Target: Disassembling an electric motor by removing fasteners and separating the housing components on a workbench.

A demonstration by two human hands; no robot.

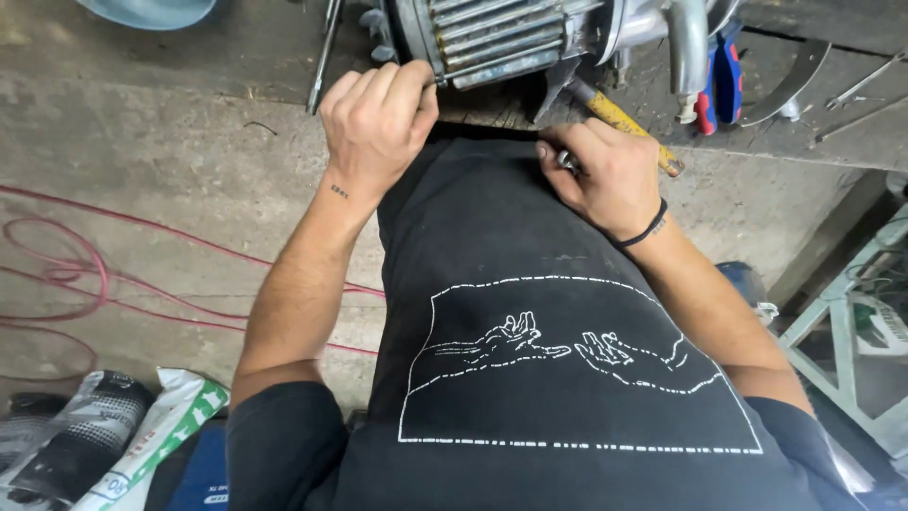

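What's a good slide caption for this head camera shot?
Left hand braced on a finned metal motor housing while the right hand grips a small metal tool beside a yellow-handled hammer.

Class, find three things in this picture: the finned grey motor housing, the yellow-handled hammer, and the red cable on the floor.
finned motor housing (492,38), head view, on its ribbed side.
yellow-handled hammer (615,115), head view, on the handle.
red cable (85,274), head view, on a loop.
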